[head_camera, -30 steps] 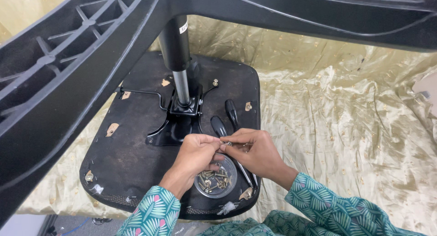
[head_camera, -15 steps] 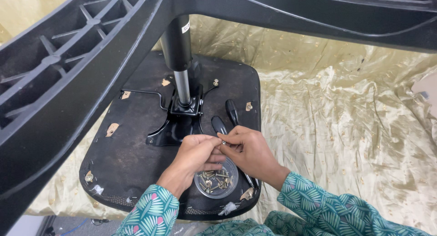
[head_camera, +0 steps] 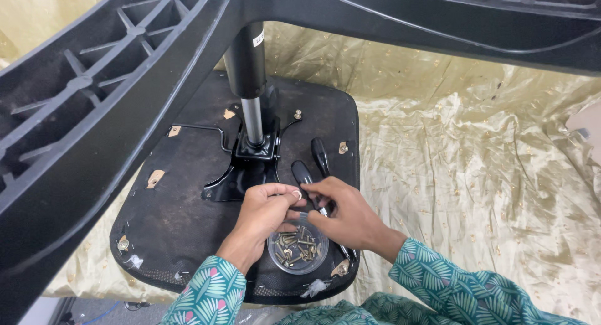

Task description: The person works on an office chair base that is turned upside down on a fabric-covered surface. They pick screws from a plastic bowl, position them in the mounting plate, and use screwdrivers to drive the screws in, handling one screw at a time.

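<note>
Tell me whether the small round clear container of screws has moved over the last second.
No. The small round clear container of screws sits at the same spot near the black chair seat underside's front edge, below both hands.

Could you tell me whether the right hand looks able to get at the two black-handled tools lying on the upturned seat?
Probably yes: the right hand lies right over the black-handled tools, whose handles show bare just beyond its fingers. Nothing else covers them.

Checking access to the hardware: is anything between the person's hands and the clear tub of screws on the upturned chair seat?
Nothing visible is. The left hand and right hand meet directly above the clear round tub of screws, which is open-topped. The tool handles lie behind it.
</note>
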